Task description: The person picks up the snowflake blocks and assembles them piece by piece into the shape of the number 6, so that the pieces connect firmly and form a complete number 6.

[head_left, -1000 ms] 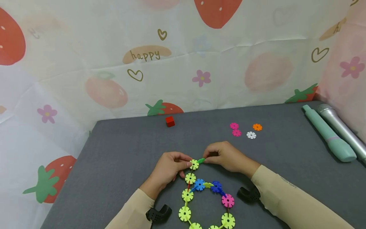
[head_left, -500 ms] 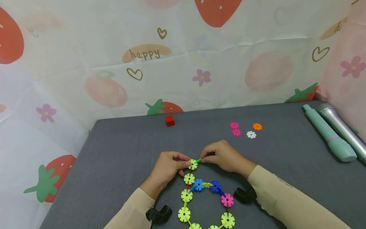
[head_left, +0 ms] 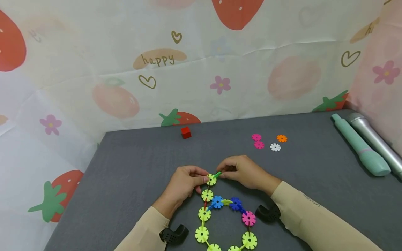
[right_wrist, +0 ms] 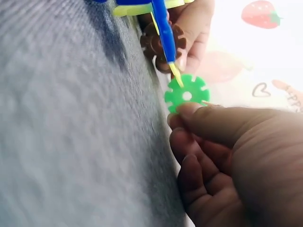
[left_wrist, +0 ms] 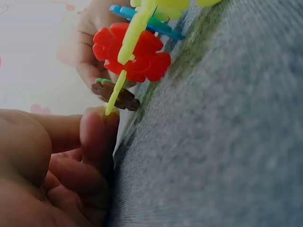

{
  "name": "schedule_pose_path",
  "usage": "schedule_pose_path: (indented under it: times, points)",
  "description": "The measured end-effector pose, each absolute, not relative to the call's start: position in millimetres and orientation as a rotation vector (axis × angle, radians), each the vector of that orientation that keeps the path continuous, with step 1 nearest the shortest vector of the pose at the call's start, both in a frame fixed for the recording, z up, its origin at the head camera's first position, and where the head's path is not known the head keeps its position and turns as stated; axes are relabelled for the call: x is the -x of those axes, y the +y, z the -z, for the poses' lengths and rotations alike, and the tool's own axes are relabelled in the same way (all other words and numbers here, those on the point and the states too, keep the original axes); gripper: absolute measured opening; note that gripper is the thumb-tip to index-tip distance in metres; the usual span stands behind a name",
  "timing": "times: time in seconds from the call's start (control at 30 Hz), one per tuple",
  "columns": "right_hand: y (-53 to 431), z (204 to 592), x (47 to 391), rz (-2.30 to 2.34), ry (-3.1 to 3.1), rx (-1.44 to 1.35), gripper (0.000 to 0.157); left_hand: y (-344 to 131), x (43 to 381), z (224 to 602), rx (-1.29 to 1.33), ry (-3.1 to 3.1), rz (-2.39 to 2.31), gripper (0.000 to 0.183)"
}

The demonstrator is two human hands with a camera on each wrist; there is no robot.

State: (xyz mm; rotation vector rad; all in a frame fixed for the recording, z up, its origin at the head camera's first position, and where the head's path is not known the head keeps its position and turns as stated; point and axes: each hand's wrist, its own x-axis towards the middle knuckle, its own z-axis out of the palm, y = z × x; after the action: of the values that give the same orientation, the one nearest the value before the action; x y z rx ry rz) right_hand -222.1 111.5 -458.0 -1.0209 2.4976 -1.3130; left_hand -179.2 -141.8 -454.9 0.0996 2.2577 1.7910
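Note:
A chain of notched plastic discs lies on the dark cloth, curving into a loop of yellow-green, blue and pink discs. My left hand [head_left: 185, 183] pinches the topmost yellow-green disc [head_left: 211, 180] between thumb and finger. With thumb and fingertips my right hand [head_left: 245, 172] pinches a green disc [right_wrist: 187, 94], which stands on edge against that yellow-green disc. Below, a brown disc [left_wrist: 122, 97] and a red disc [left_wrist: 135, 53] link the yellow-green ones. A pink disc [head_left: 248, 218] sits on the loop's right side. How deep the green disc's slot goes in cannot be told.
Two pink discs [head_left: 259, 144], a white disc [head_left: 275, 147] and an orange disc [head_left: 282, 138] lie farther back. A red cube [head_left: 186, 132] is near the table's back edge. At the right lie a mint-green bottle-shaped object [head_left: 361, 146] and a silver microphone [head_left: 373, 139].
My right hand has shifted slightly left, bringing the green disc closer in against the yellow-green disc. The left hand keeps its pinch and barely moves.

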Motion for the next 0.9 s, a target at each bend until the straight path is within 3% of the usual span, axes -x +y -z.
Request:
schedule_pose_path:
  times: [0.9]
  points:
    - [206, 426, 251, 2.225, 2.095, 0.513, 0.053, -149, 182, 460, -0.141, 2.22, -1.767, 0.014]
